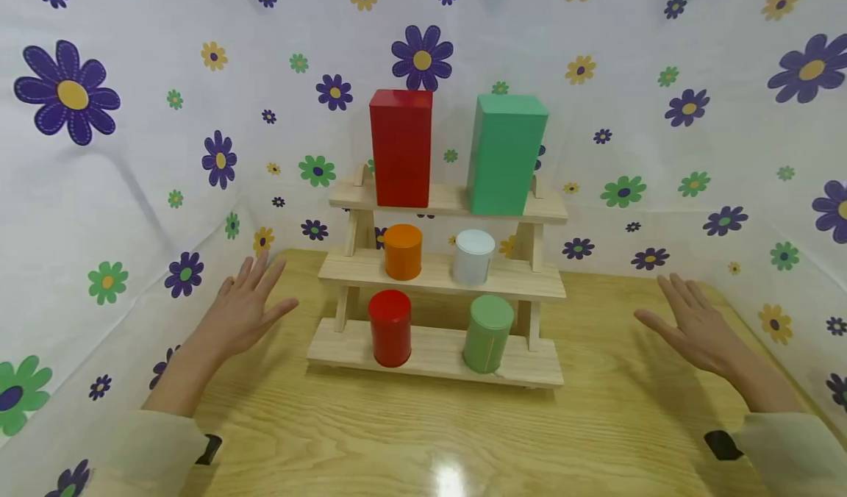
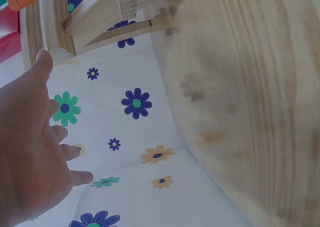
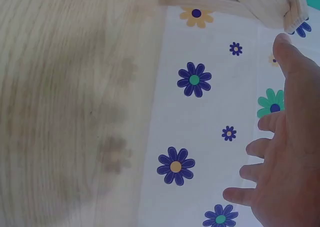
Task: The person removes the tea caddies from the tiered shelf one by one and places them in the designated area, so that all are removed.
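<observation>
A white sheet printed with daisies [image 1: 370, 41] walls in the wood-grain surface [image 1: 370, 431]. In the head view, a three-step wooden stand [image 1: 437, 342] sits between my hands. Its top step carries a red box [image 1: 402, 151] and a green box [image 1: 506, 159]; the middle, an orange cylinder [image 1: 403, 253] and a white cylinder [image 1: 473, 260]; the bottom, a red cylinder [image 1: 390, 331] and a green cylinder [image 1: 488, 337]. My left hand [image 1: 246, 309] and right hand [image 1: 701, 335] are released — fingers extended, each apart from the stand. The left wrist view shows my thumb pointing up towards the stand's frame. In the right wrist view my fingers are spread, the frame's legs beyond my thumb.
</observation>
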`<state>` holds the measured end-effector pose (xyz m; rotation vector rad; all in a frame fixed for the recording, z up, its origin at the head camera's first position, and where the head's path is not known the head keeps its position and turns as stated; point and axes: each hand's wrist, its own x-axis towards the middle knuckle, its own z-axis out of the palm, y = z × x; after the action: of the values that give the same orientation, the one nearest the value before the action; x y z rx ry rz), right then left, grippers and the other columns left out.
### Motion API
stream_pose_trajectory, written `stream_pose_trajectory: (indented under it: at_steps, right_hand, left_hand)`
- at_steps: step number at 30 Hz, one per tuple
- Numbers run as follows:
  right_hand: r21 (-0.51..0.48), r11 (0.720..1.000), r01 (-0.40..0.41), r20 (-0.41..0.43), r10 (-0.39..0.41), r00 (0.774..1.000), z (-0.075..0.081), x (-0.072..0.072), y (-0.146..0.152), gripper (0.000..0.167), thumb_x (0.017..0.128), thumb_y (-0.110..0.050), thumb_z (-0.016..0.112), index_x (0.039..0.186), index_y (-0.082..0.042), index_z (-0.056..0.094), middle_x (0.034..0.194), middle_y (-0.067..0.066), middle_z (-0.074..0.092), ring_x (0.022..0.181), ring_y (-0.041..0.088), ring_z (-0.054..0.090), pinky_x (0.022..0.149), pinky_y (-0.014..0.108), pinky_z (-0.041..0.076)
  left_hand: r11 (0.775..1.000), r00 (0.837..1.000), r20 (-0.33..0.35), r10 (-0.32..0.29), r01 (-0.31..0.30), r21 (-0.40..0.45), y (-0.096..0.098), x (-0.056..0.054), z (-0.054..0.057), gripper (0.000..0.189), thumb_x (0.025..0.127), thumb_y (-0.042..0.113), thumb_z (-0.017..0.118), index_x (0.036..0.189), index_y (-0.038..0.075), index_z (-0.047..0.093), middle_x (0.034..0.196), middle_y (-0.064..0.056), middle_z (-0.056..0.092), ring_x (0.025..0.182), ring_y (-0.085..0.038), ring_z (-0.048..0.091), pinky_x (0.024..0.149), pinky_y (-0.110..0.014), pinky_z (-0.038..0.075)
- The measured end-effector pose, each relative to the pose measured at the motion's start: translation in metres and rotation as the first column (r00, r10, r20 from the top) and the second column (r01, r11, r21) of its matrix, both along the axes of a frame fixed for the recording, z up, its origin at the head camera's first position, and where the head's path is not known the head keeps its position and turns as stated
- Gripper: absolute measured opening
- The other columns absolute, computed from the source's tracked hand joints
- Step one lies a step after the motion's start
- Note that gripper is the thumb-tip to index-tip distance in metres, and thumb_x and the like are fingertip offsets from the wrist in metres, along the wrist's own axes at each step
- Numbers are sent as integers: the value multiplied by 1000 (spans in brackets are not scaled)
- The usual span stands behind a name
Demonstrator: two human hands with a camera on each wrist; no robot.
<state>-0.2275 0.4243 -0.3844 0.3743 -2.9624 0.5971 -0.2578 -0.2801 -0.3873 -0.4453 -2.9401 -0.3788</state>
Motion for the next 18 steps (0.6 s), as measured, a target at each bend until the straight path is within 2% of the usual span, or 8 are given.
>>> stream_pose_trajectory:
  at_steps: [4, 8, 13, 18]
  right_hand:
    - [0, 1000, -2, -10, 2, 1000, 5, -3, -6, 87, 108, -42, 49, 161, 8, 1, 163, 39, -5, 148, 58, -12, 115, 75, -5]
    - [-6, 1000, -11, -22, 11, 1000, 15, -8, -17, 88, 107, -43, 51, 162, 7, 1, 164, 38, -3, 150, 57, -9, 116, 74, -3]
    - [-31, 999, -20, -51, 18, 999, 33, -16, -35, 89, 106, -43, 53, 162, 7, 6, 163, 39, 8, 150, 58, 2, 117, 74, 5]
    - [-61, 998, -4, -74, -1, 997, 54, -25, -59, 90, 105, -47, 55, 162, 7, 12, 161, 40, 17, 146, 61, 15, 112, 78, 16]
  left_hand:
    - [1000, 1000, 3, 3, -3, 14, 5, -3, 2, 86, 106, 60, 43, 166, 6, 13, 170, -24, -5, 153, -50, -4, 117, -75, 2]
    - [999, 1000, -9, -10, 11, 38, 11, -5, 4, 86, 107, 59, 43, 165, 3, 14, 170, -24, -6, 154, -49, -3, 118, -73, 2]
    - [993, 999, -16, -45, 46, 111, 22, -11, 3, 85, 107, 55, 46, 164, -1, 16, 169, -26, 0, 154, -48, 0, 120, -70, 6]
    - [977, 997, -54, -55, 65, 203, 35, -24, 0, 83, 108, 52, 48, 164, 0, 16, 169, -28, 8, 153, -50, 12, 121, -66, 16]
